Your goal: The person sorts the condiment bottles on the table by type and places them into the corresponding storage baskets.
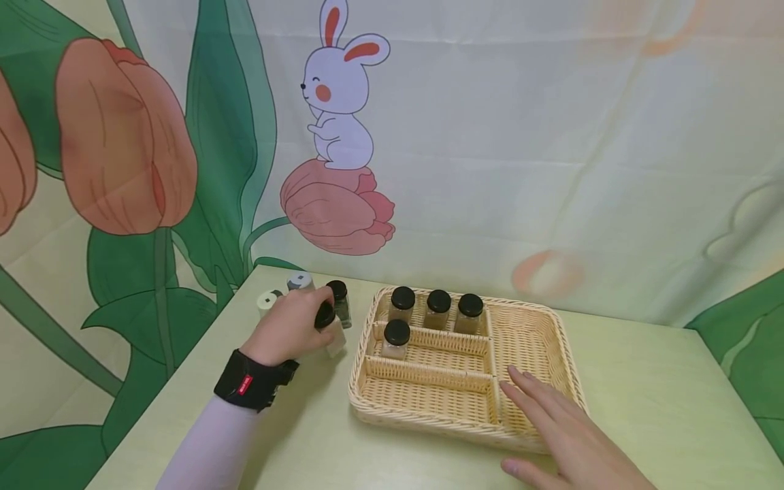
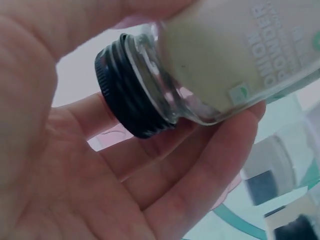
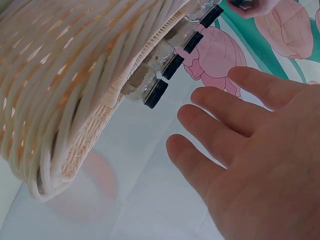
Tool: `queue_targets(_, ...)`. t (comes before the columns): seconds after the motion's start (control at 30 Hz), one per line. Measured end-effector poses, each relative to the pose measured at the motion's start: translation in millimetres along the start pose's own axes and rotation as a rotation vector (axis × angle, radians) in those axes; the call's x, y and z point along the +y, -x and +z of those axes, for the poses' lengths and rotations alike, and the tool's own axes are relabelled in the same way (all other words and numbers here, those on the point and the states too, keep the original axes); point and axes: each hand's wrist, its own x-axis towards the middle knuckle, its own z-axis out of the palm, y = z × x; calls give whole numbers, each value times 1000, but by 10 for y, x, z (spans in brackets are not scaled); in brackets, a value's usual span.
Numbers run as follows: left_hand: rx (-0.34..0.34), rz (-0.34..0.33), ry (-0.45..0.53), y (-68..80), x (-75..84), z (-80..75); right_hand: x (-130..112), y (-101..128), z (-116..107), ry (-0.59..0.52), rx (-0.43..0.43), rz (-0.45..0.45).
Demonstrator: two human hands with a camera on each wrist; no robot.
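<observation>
The left hand [image 1: 288, 327] has its fingers curled round a small glass jar [image 1: 331, 333] with a black lid, holding it on the table [image 1: 643, 401] just left of the basket [image 1: 569, 354]; the left wrist view shows the same jar [image 2: 210, 65] close up, lying across the fingers [image 2: 200, 170], with pale powder inside and its black screw lid [image 2: 125, 95] pointing at the palm; three more little jars [image 1: 338, 299] stand on the table right behind that hand, one with a black lid and two with light lids; the right hand [image 1: 563, 435] lies flat and spread, fingers straight, on the near right corner of the basket, and it holds nothing; the basket is woven and split into parts; three jars with black lids [image 1: 437, 309] stand in a row in the back part, and one more jar [image 1: 396, 338] stands in the part just in front of them; a black band [image 1: 251, 382] sits on the left wrist; behind the table hangs a cloth with a bunny [image 1: 339, 88] and big tulips.
</observation>
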Motion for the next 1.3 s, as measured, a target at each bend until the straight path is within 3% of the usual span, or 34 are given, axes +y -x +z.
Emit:
queue_targets(0.63,207,137,57,110,248,-206,-13,-18,22,-11,-13,24)
queue_targets(1.07,229,297,222,165,531,-256,-31,-39,78,-22,36,28)
queue_targets(1.3,227,363,283,155,638,-190,-109,-123,74,-74,13,134)
